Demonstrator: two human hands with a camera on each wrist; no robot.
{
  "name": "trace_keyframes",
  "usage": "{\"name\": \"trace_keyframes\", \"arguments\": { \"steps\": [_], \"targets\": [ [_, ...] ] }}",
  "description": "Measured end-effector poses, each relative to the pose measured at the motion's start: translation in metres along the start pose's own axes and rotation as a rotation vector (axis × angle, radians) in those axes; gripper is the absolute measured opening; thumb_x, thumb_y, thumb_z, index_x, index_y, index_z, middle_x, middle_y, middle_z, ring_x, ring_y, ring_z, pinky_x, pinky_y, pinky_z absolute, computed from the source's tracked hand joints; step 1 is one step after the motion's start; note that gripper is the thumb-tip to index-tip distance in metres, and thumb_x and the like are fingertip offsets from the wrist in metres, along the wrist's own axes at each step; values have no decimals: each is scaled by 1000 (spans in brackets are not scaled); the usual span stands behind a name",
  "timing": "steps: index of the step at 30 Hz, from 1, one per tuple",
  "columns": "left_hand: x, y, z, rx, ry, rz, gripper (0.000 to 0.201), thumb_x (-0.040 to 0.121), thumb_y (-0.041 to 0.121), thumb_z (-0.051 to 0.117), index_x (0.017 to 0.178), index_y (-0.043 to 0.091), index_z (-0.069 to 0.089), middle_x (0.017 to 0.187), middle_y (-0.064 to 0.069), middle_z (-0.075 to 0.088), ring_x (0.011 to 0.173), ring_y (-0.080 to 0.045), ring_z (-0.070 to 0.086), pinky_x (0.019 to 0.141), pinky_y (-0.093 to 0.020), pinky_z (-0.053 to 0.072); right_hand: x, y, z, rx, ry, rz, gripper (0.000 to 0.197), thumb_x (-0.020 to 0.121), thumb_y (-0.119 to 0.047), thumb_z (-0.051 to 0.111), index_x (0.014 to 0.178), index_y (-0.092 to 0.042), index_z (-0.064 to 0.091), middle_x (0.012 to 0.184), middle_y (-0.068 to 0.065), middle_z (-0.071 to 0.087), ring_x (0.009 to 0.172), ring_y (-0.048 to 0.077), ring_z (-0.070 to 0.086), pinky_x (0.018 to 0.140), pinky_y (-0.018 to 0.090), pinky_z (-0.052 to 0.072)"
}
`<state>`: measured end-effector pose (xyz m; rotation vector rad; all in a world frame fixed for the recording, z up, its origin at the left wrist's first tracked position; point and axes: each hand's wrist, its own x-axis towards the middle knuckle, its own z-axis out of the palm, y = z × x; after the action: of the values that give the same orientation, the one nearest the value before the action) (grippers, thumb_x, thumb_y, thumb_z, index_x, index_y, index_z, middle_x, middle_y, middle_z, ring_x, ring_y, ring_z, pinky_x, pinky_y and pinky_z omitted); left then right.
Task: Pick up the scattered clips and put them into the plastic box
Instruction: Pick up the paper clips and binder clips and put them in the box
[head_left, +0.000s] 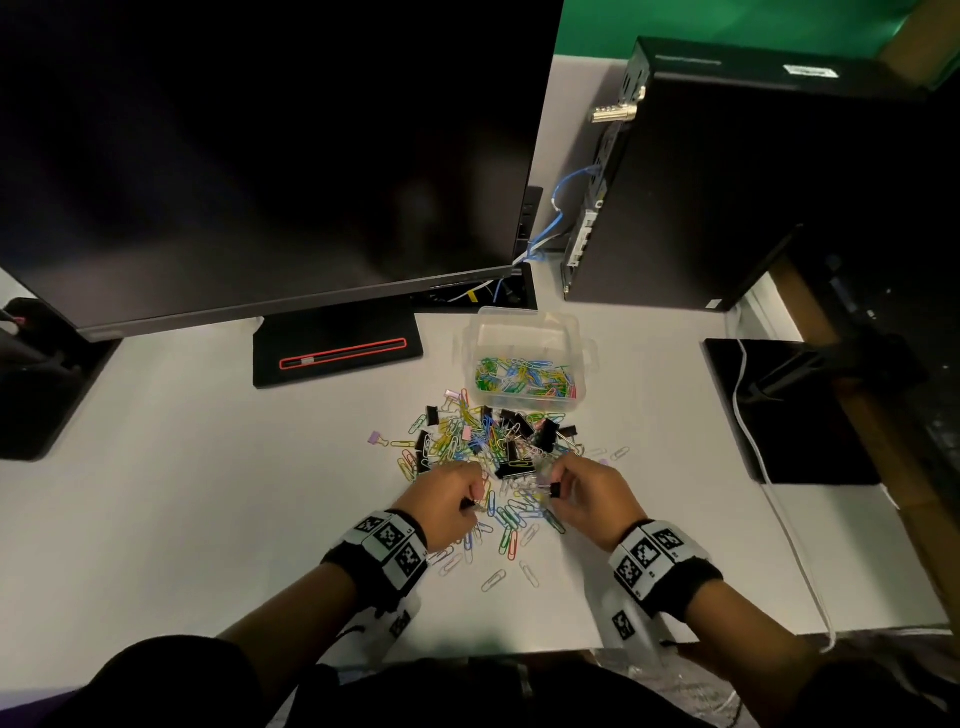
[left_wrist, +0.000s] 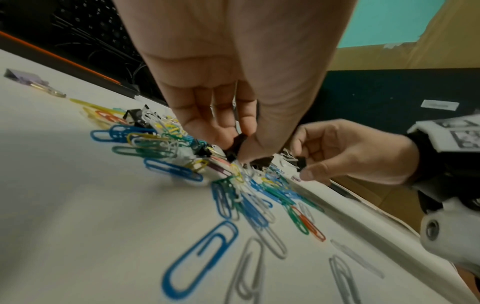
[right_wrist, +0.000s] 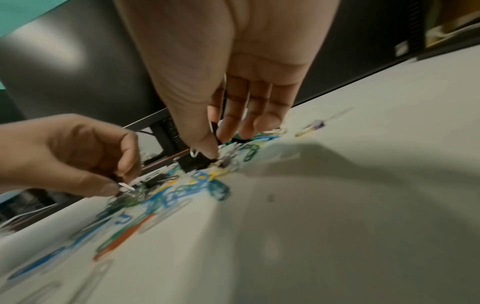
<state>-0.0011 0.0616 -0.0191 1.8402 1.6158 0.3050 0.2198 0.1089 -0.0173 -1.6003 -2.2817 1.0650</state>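
Note:
A heap of coloured paper clips (head_left: 467, 441) and black binder clips (head_left: 540, 431) is scattered on the white desk (head_left: 208, 493), just in front of a clear plastic box (head_left: 527, 358) that holds several paper clips. My left hand (head_left: 447, 499) is over the near left of the heap, thumb and fingers pinching a small black binder clip (left_wrist: 235, 144). My right hand (head_left: 582, 493) is over the near right of the heap and pinches another small black binder clip (head_left: 555, 489). Loose paper clips (left_wrist: 200, 257) lie under both hands.
A large dark monitor (head_left: 260, 156) on a black stand (head_left: 337, 348) fills the back left. A black computer case (head_left: 727, 182) stands at the back right, with a black pad (head_left: 779, 415) and a white cable (head_left: 769, 467) to the right. A purple binder clip (head_left: 375, 438) lies apart at the left.

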Motion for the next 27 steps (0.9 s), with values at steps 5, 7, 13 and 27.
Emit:
{"name": "trace_keyframes", "arguments": {
  "steps": [5,7,13,27],
  "targets": [
    [3,-6,-11,-145,105,-54,10,83,6,59,91,11,58,91,-5,63,60,2,46,54,-11,34,-11,28,-23,-66,112,229,21,73,-18,67,90,-21,55,76,-3,61,71,19,55,65,23,38],
    [3,-9,-18,-174,138,-92,10,84,8,59,94,11,59,93,-5,63,61,-1,48,55,-14,38,-14,37,-28,-138,91,303,19,76,-22,65,92,-21,56,79,-2,59,74,19,54,66,23,36],
    [6,-26,-35,-160,278,-225,6,87,13,57,91,15,61,92,-1,63,73,-16,57,78,-30,45,-12,29,-28,-156,112,241,36,76,-24,67,109,-17,55,97,-1,45,83,22,55,68,25,39],
    [-9,-59,-29,-38,285,-419,16,94,11,44,108,10,52,117,-13,47,89,-28,59,81,-32,47,32,-24,5,-165,-86,-91,42,79,-16,68,120,-24,59,93,-3,49,80,12,48,74,19,34]
  ]
}}
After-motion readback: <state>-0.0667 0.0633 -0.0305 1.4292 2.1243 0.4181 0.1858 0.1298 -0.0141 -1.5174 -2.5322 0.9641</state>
